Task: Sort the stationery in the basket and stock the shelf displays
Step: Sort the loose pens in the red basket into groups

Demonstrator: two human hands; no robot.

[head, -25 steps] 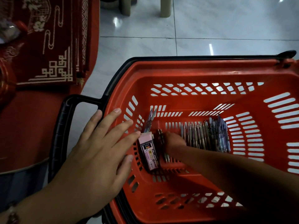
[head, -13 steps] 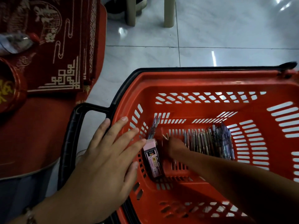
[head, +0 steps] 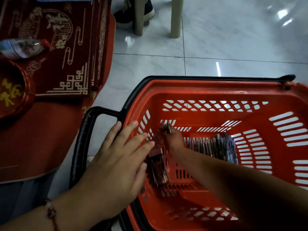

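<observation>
A red plastic basket (head: pixel 216 90) stood on the pale tiled floor (head: pixel 233 39), its black handle (head: pixel 83 139) swung out toward nine o'clock. The left hand (head: pixel 115 167) lay flat over the basket's rim at about eight o'clock, its fingers (head: pixel 128 129) straight and slightly spread, the tips reaching over the slotted side wall. A dark beaded bracelet (head: pixel 50 212) circled that wrist.

The right hand (head: pixel 173 139) was down inside the basket near the wall at ten o'clock, its fingers curled round a small bunch of pens (head: pixel 166 126) whose ends stuck up above the fist; the blur hid exactly how many. Just beside that hand, toward eight o'clock, a flat pack with a pink end (head: pixel 157 167) lay on the basket floor. From the right hand toward three o'clock, a row of pens (head: pixel 215 147) lay side by side across the bottom.

Outside the basket, at ten o'clock, red and gold patterned mats (head: pixel 66 52) were stacked, with a clear bottle (head: pixel 21 47) lying on them and a round red container (head: pixel 15 90) beside it. At twelve o'clock stood two pale stool legs (head: pixel 176 17) and a dark shoe (head: pixel 126 15).
</observation>
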